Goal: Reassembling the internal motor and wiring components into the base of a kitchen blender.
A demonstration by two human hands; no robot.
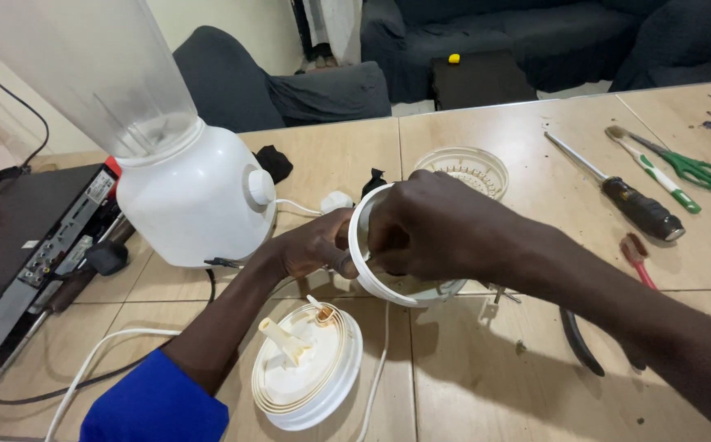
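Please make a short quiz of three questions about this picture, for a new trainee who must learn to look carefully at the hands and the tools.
1. True or false: both hands are on the same white round housing.
2. Which tool lies nearest the right forearm? A) pliers B) green scissors C) black-handled screwdriver
3. What stands on the table to the left of the left hand?

Key
1. True: the left hand grips its side, and the right hand reaches into it.
2. A.
3. A white blender with a clear jar.
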